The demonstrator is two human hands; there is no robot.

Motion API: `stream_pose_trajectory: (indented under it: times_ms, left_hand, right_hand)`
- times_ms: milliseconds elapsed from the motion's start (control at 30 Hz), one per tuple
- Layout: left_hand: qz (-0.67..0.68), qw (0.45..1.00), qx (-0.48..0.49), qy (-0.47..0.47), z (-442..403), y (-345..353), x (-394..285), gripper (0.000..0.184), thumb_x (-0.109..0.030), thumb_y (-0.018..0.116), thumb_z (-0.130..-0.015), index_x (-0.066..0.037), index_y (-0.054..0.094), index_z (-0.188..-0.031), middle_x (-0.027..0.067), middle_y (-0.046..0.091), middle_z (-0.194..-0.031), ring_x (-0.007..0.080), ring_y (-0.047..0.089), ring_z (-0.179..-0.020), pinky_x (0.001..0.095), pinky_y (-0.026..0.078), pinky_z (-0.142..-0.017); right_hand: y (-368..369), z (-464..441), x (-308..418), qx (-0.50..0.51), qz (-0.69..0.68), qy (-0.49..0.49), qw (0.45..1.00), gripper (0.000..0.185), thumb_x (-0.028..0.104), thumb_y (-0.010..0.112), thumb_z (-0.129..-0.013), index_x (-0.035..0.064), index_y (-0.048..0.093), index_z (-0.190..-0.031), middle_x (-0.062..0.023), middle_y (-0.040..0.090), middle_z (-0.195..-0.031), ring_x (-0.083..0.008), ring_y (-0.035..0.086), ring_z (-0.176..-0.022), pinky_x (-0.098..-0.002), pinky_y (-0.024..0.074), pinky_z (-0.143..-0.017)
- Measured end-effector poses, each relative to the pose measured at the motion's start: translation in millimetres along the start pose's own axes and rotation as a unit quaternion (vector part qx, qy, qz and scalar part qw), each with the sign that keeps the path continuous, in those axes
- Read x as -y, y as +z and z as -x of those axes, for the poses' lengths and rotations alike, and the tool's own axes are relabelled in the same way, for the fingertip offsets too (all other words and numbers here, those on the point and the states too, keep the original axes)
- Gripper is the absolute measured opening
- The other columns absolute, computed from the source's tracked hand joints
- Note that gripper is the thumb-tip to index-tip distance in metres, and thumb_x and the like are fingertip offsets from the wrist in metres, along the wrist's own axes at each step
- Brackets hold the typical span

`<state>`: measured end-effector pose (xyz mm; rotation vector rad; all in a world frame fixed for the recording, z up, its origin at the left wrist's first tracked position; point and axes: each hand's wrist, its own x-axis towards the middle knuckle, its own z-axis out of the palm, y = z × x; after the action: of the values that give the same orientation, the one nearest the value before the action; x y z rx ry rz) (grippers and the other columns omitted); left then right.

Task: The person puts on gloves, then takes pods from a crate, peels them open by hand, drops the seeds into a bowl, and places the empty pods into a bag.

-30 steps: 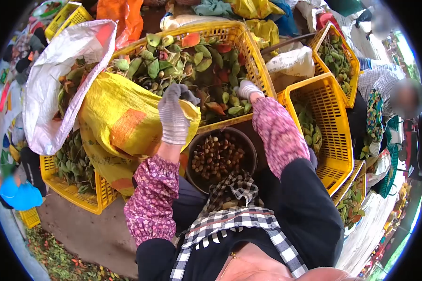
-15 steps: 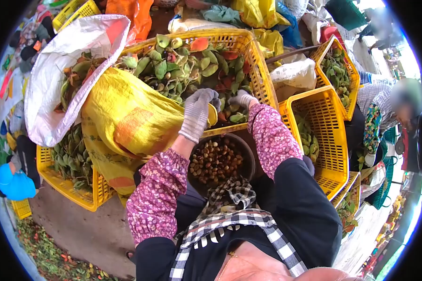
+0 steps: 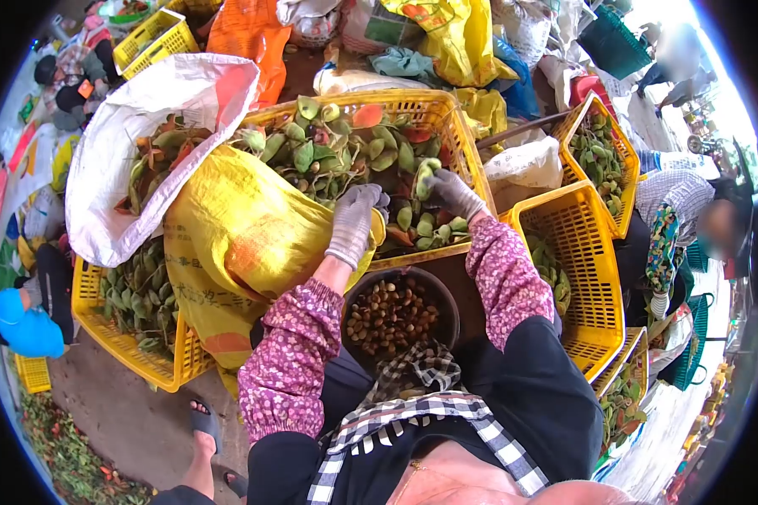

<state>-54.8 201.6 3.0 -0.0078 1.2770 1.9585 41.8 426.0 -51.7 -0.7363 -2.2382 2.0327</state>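
Clock directions are read from the pot [image 3: 450,316], which contains brown nuts [image 3: 387,311]; the checked apron [image 3: 446,408] drapes at its near rim. The hands are gloved and apart, both at the near part of the main crate [image 3: 470,156], twelve o'clock. Left hand [image 3: 354,220], at eleven: fingers curled, at the edge of the yellow sack [image 3: 236,219]; whether it is clamped on the sack cannot be determined. Right hand [image 3: 456,194], at one: fingers closed on a green pod [image 3: 426,178], over the crate's green and red leaves [image 3: 366,116]. The yellow sack lies at ten, overlapping the crate. The white sack [image 3: 101,189] is open-mouthed beyond it. The left crate [image 3: 130,353], near nine, contains greenery, as does the right crate [image 3: 585,244], between two and three. Farther out: an orange bag [image 3: 248,46] at eleven; a person [image 3: 674,187] in a checked shirt at two.
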Motion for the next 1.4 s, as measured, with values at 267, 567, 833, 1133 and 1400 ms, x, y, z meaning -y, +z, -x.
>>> stream_pose_trajectory:
  times_ms: [267,567,833,1133,1400]
  left_hand:
    - [-0.213,0.971,0.047,0.100,-31.3,14.1,15.8,0.048,-0.041,0.065,-0.087,-0.001,0.062,-0.115,0.0072,0.067,-0.104,0.0137,0.059,-0.089,0.0276,0.046,-0.082]
    - [-0.110,0.965,0.196,0.135,1.8,29.0,8.5,0.051,-0.046,0.053,-0.093,-0.002,0.060,-0.118,-0.0012,0.060,-0.102,0.0062,0.052,-0.088,0.0229,0.043,-0.078]
    - [-0.135,0.971,0.094,0.173,6.6,31.1,39.9,0.031,-0.027,0.047,-0.098,0.000,0.059,-0.108,0.0018,0.063,-0.091,0.0081,0.054,-0.081,0.0238,0.044,-0.076]
    - [-0.262,0.914,0.103,0.293,47.3,37.6,44.6,0.030,-0.026,0.049,-0.096,-0.001,0.056,-0.112,0.0148,0.064,-0.095,0.0260,0.063,-0.088,0.0320,0.048,-0.080]
    - [-0.450,0.800,0.161,0.364,68.7,33.2,58.2,0.041,-0.040,0.054,-0.094,0.000,0.057,-0.105,0.0082,0.064,-0.089,0.0169,0.061,-0.083,0.0305,0.049,-0.072]
  right_hand:
    - [62.5,58.4,72.2,-0.079,0.088,-0.133,0.984,0.034,0.016,0.067,-0.086,-0.0001,0.054,-0.113,-0.0092,0.065,-0.096,-0.0151,0.059,-0.085,-0.0278,0.0488,-0.075]
    - [85.6,86.6,59.6,-0.165,-0.034,-0.270,0.948,0.034,0.026,0.060,-0.092,-0.0039,0.058,-0.108,-0.0070,0.065,-0.095,-0.0134,0.058,-0.087,-0.0269,0.0472,-0.079]
    - [100.1,87.3,41.2,-0.220,-0.116,-0.147,0.957,0.032,0.028,0.058,-0.093,-0.0025,0.061,-0.104,-0.0035,0.065,-0.089,-0.0073,0.057,-0.075,-0.0243,0.0480,-0.069]
    - [89.7,109.9,40.3,-0.140,-0.171,0.006,0.975,0.026,0.014,0.060,-0.087,-0.0023,0.059,-0.108,-0.0048,0.064,-0.090,-0.0116,0.060,-0.081,-0.0241,0.0498,-0.069]
    - [106.1,118.0,-26.5,-0.197,-0.292,-0.088,0.932,0.019,0.002,0.061,-0.084,-0.0019,0.062,-0.103,-0.0059,0.067,-0.094,-0.0129,0.061,-0.081,-0.0275,0.0510,-0.073]
